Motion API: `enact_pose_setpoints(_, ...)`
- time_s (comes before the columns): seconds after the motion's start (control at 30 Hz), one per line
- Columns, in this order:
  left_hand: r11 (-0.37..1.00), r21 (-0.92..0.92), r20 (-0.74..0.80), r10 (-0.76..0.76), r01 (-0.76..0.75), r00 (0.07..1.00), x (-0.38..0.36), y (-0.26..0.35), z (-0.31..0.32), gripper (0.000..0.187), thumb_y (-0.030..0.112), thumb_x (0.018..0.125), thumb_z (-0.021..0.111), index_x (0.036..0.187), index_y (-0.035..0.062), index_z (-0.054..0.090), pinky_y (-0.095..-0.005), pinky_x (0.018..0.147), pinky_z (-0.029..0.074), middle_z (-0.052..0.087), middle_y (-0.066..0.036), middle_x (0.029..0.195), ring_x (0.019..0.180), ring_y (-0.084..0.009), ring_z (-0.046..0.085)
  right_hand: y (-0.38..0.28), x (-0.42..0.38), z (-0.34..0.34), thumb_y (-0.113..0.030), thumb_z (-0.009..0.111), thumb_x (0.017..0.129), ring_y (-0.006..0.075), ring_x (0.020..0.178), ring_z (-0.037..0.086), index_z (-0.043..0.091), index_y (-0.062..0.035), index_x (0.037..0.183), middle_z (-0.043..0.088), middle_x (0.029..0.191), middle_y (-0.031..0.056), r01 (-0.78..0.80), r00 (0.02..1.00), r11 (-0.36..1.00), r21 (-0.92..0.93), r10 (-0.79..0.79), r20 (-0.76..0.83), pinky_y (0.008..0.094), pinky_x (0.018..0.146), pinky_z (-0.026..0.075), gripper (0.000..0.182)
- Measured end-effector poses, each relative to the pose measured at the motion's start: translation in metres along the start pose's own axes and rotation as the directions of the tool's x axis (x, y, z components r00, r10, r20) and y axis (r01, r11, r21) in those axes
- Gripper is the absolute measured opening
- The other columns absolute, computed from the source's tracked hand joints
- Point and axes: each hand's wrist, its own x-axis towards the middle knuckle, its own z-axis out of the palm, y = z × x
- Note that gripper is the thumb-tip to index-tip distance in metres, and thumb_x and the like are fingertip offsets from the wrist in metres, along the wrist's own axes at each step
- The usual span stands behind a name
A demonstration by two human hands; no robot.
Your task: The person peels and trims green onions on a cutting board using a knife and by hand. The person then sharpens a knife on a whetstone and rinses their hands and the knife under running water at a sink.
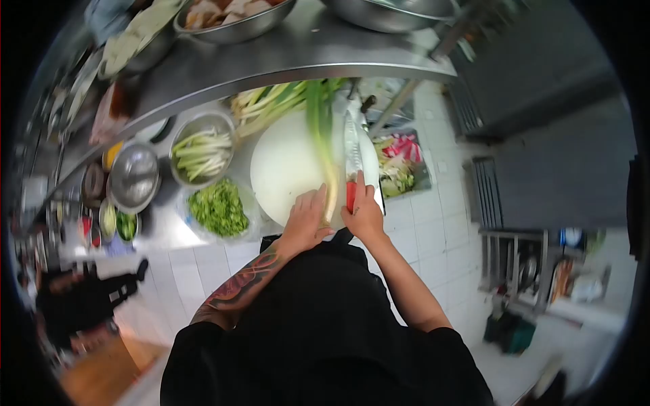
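A long leek (328,157) lies lengthwise on the round white cutting board (281,166), its green leaves pointing away from me and its pale end close to my body. My left hand (306,218) is closed at that pale end, fingers along its side and thumb near the tip. To its right, my right hand (364,211) grips the red handle of a knife (352,145). The broad, shiny blade points away from me and lies along the board's right side, apart from the leek. Part of the handle is hidden under my fingers.
More leeks (274,101) lie behind the board. To the left are a bowl of cut pale stalks (202,147), chopped greens (218,208) and a metal bowl (134,177). A bin of trimmings (401,162) stands right. A steel shelf (298,57) overhangs the back. A person (81,298) is at far left.
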Motion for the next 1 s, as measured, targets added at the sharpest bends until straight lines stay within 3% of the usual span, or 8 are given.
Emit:
enact_pose_setpoints(0.1,0.988,-0.094,-0.119,-0.132,0.121,0.984,-0.006,0.004,0.019,0.098,0.02,0.077,0.091,0.157,-0.0027,0.039,-0.0477,0.111,0.044,0.051,-0.023,0.141,0.127,-0.044,0.051,0.047,0.012,0.007,-0.015,0.071,0.085,0.0409,0.097,0.07,0.022,-0.003,0.164,0.057,0.129,0.0256,0.091,0.99,0.988,0.124,-0.103,0.099,0.0464,0.087,0.058,0.094)
enact_pose_setpoints(0.2,0.979,-0.176,-0.295,-0.152,0.102,0.943,-0.015,0.002,0.037,0.074,0.025,0.075,0.092,0.14,0.0066,0.063,-0.0435,0.1,0.051,0.062,-0.016,0.127,0.115,-0.0372,0.061,0.087,0.018,-0.015,-0.008,0.064,0.093,0.0175,0.089,0.065,0.033,-0.0033,0.159,0.066,0.105,0.012,-0.161,0.964,0.71,0.685,-0.035,0.263,0.0325,0.081,0.055,0.073)
enact_pose_setpoints(0.33,0.962,-0.215,-0.339,-0.234,0.167,0.911,-0.015,0.008,0.046,0.062,0.027,0.076,0.091,0.13,0.0068,0.068,-0.0473,0.103,0.048,0.062,-0.018,0.124,0.117,-0.0411,0.057,0.117,0.005,-0.084,-0.009,0.062,0.098,0.0138,0.085,0.059,0.047,-0.0065,0.153,0.064,0.097,0.0078,-0.234,0.92,0.776,0.586,-0.018,0.392,0.0302,0.081,0.051,0.056)
enact_pose_setpoints(0.4,0.977,-0.131,-0.328,-0.2,0.166,0.923,-0.01,0.008,0.043,0.057,0.028,0.073,0.093,0.123,0.0094,0.072,-0.0424,0.096,0.052,0.062,-0.012,0.117,0.109,-0.0348,0.062,0.14,0.0,-0.101,-0.009,0.066,0.098,0.0119,0.087,0.059,0.047,-0.0051,0.153,0.064,0.1,0.0056,0.076,0.898,0.823,0.562,-0.301,0.32,0.0286,0.08,0.05,0.058)
enact_pose_setpoints(0.63,0.995,-0.065,-0.19,-0.093,0.081,0.977,0.003,-0.019,0.01,0.028,0.019,0.085,0.085,0.103,0.0036,0.072,-0.0417,0.088,0.054,0.064,-0.012,0.104,0.102,-0.0331,0.064,0.134,0.003,-0.086,-0.016,0.067,0.102,0.0127,0.074,0.058,0.05,-0.006,0.153,0.066,0.091,0.0063,0.313,0.789,0.719,0.621,-0.561,0.252,0.0284,0.073,0.049,0.055)
enact_pose_setpoints(0.7,0.998,-0.049,-0.252,-0.042,0.031,0.967,0.006,-0.015,0.013,0.014,0.01,0.088,0.078,0.098,0.0039,0.071,-0.042,0.083,0.054,0.064,-0.012,0.099,0.097,-0.0332,0.065,0.117,0.003,-0.087,-0.018,0.064,0.105,0.0099,0.061,0.055,0.048,-0.005,0.154,0.065,0.087,0.0056,-0.219,0.685,0.766,0.605,-0.321,0.654,0.0267,0.058,0.047,0.054)
enact_pose_setpoints(0.87,0.989,-0.004,-0.426,-0.133,0.146,0.895,0.007,-0.008,0.035,0.014,0.0,0.082,0.069,0.095,0.0056,0.07,-0.0424,0.081,0.055,0.065,-0.013,0.097,0.091,-0.0341,0.065,0.118,0.015,-0.058,-0.019,0.055,0.11,0.01,0.051,0.054,0.042,-0.0043,0.157,0.062,0.083,0.0059,-0.389,0.59,0.642,0.66,-0.377,0.714,0.0258,0.047,0.043,0.05)
enact_pose_setpoints(1.0,0.992,0.032,-0.436,-0.096,0.122,0.895,-0.004,-0.011,0.034,0.016,0.0,0.082,0.068,0.096,0.0052,0.071,-0.0421,0.082,0.055,0.064,-0.013,0.098,0.092,-0.0341,0.065,0.12,0.017,-0.053,-0.025,0.052,0.112,0.0101,0.048,0.051,0.052,-0.0035,0.135,0.059,0.082,0.0059,-0.442,0.581,0.602,0.665,-0.373,0.724,0.026,0.045,0.042,0.031)
